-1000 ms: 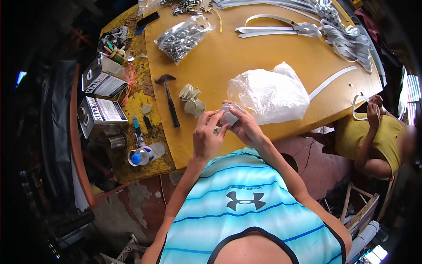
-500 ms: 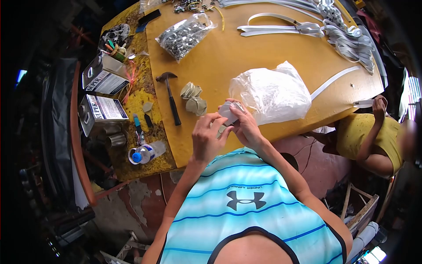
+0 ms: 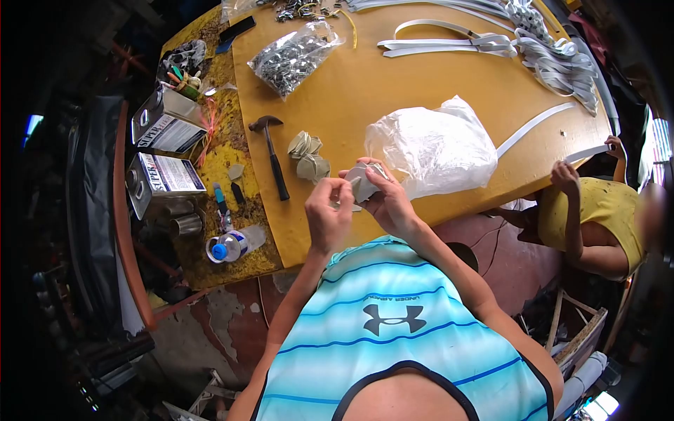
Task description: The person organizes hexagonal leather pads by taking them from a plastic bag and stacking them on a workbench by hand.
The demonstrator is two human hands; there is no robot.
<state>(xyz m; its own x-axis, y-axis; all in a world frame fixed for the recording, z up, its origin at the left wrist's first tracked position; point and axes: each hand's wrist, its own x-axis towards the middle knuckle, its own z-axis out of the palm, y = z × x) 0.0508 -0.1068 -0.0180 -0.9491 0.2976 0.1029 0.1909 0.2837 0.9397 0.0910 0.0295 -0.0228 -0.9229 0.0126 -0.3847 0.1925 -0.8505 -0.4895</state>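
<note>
Near the table's front edge, my right hand (image 3: 387,198) holds a small stack of thin grey pieces (image 3: 363,184), fingers wrapped round it. Beside it, my left hand (image 3: 328,212) is closed in a pinch at the stack's left side; what lies between its fingertips is too small to make out. Just behind my hands are two small piles of similar grey-beige pieces (image 3: 313,168). To the right sits a crumpled white plastic bag (image 3: 439,147). A hammer (image 3: 272,158) lies to the left of the piles.
A clear bag of metal parts (image 3: 295,59) and grey straps (image 3: 449,46) lie farther back on the yellow table (image 3: 365,91). Metal cans (image 3: 168,174) and a plastic bottle (image 3: 239,243) stand left. At right, a co-worker in yellow (image 3: 597,217) holds a strap.
My left hand has drawn slightly left and its fingers have closed more. At the right, the co-worker's hands have moved apart along the strap.
</note>
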